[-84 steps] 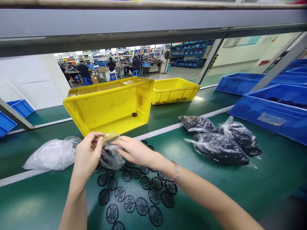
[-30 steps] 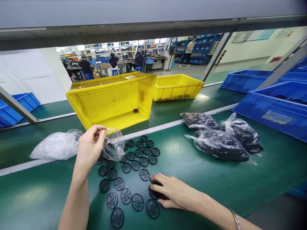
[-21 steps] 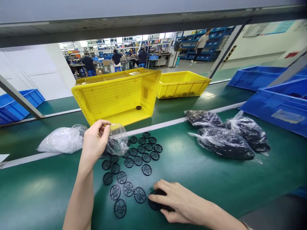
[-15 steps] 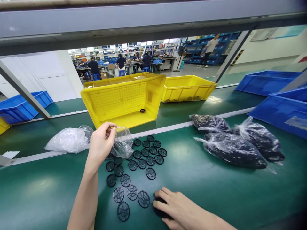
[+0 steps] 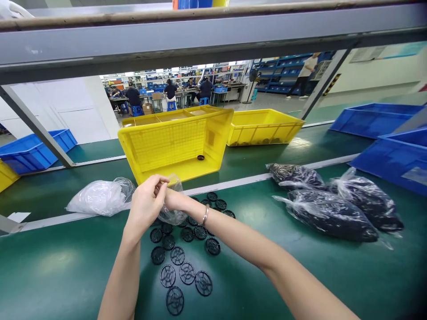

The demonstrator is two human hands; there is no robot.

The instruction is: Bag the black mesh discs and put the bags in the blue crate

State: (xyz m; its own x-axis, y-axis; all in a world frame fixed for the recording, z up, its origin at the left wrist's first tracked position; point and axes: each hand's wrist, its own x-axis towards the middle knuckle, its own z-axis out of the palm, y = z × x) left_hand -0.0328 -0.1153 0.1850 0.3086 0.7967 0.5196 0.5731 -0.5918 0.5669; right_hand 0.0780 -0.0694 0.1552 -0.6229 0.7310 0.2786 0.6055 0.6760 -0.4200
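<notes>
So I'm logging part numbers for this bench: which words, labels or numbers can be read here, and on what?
No text here can be read.
The label on the blue bin: too blurred.
The wall posters: too small, blurred.
The clear bag, black discs, yellow crates: no print shows.

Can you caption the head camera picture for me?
Left hand pinches a clear bag, right hand at its mouth, above black round grilles on green table.
</notes>
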